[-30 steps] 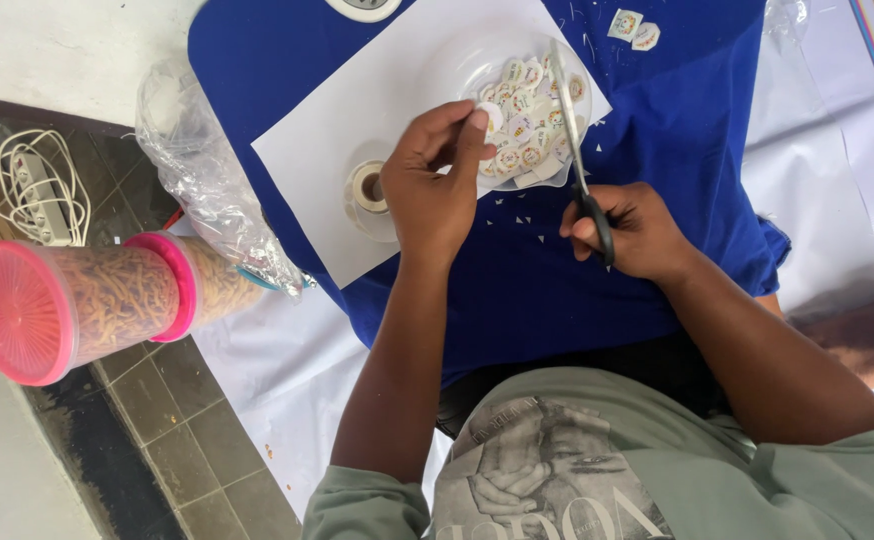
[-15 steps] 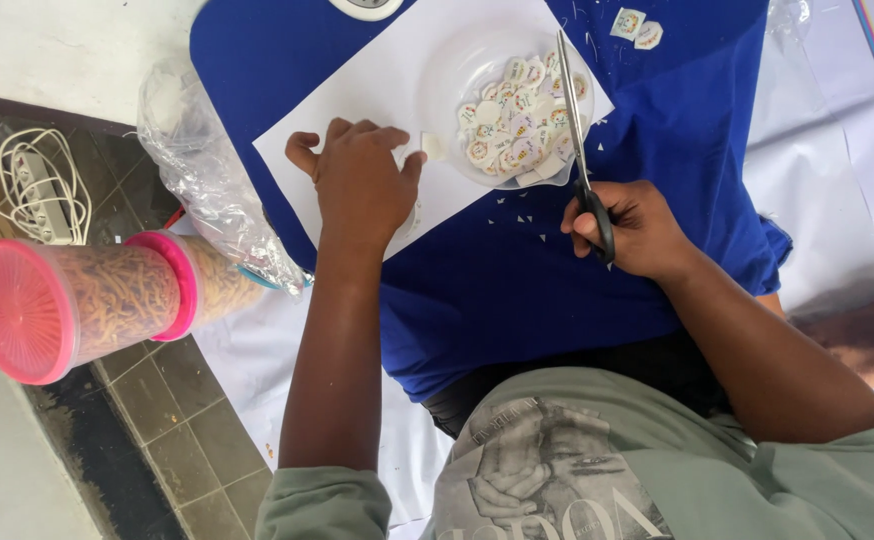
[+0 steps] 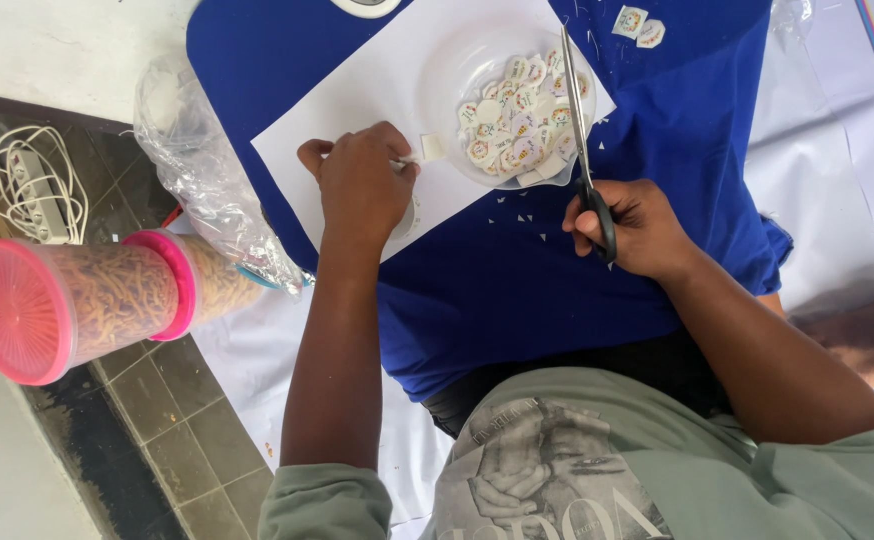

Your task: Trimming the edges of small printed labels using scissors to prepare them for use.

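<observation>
My left hand rests on a white paper sheet and pinches a small white strip of tape or paper at its fingertips. A tape roll lies mostly hidden under that hand. My right hand grips a pair of black-handled scissors, blades shut and pointing away over a clear round bowl. The bowl holds several small cut-out stickers. All of this sits on a blue cloth dotted with tiny white scraps.
Two pink-lidded clear jars of snacks lie stacked at the left on the tiled floor. A clear plastic bag lies beside the blue cloth. A white power strip with coiled cable is far left. Two loose stickers lie at the top.
My left hand left the sticker bowl, moved left across the paper, then closed its fingers on a small white strip. The right hand with the scissors stayed put.
</observation>
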